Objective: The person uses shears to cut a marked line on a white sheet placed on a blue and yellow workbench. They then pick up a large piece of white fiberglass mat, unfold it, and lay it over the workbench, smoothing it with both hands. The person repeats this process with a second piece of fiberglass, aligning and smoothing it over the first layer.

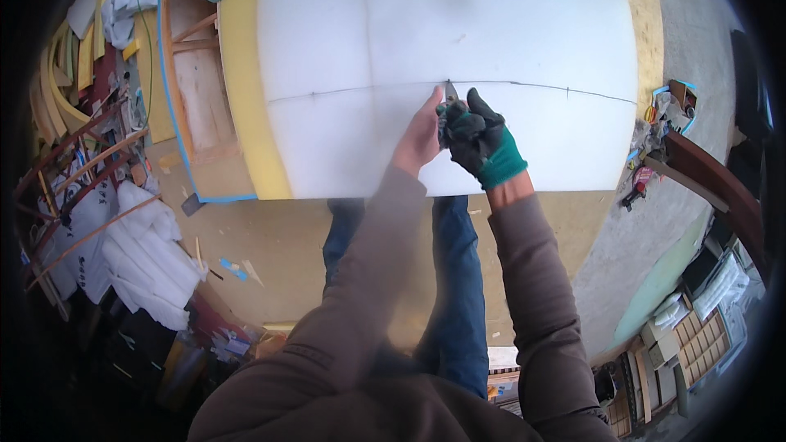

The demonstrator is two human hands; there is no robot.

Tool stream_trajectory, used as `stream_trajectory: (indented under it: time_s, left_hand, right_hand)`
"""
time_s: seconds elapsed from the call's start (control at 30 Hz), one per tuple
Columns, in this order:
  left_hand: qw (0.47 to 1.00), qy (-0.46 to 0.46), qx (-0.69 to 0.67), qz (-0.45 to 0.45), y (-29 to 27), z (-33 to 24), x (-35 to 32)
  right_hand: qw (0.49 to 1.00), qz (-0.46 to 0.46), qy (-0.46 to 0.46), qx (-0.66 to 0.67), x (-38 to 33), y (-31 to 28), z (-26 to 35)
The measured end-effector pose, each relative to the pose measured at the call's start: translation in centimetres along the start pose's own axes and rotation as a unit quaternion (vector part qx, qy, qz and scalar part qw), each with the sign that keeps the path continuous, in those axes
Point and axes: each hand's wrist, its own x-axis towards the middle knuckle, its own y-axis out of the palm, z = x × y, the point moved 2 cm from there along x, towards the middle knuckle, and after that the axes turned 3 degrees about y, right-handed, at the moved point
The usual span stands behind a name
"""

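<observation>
A thick white foam sheet (524,24) lies in front of me, with a thin dark line (565,88) curving across it and small tick marks along that line. Over its middle, my two hands come together. My left hand (421,136) is bare, its thumb raised and its fingers closed. On my right hand (481,136) is a black glove with a green cuff, the fingers curled against the left ones. From between them a pointed metal blade (449,92) sticks up to the line; its handle is hidden, so I cannot tell knife from scissors.
Yellow foam (252,90) and an open wooden frame (195,90) border the sheet on the left. White wrapped bundles (151,254) and wood strips lie at far left. A small box of tools (675,105) stands to the right, beside a dark red curved beam (720,188).
</observation>
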Motion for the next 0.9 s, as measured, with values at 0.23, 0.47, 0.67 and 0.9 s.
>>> stream_trajectory:
  time_s: [0.23, 0.47, 0.67, 0.9]
  left_hand:
    - [0.884, 0.025, 0.448, -0.130, -3.7, -0.3, -3.2]
    - [0.564, 0.265, 0.764, -0.168, -0.9, -0.1, 5.2]
    - [0.542, 0.168, 0.772, -0.287, -0.6, 1.9, 6.0]
    - [0.510, -0.007, 0.815, -0.276, 2.1, -0.7, 6.6]
  right_hand:
    - [0.972, -0.166, -0.103, -0.132, -17.2, 1.0, -6.2]
    - [0.982, -0.099, -0.132, -0.096, -25.3, -4.9, -5.2]
    - [0.964, -0.147, -0.115, -0.192, -24.3, -9.4, 5.3]
    - [0.997, -0.049, -0.021, -0.053, -25.8, -10.1, 15.5]
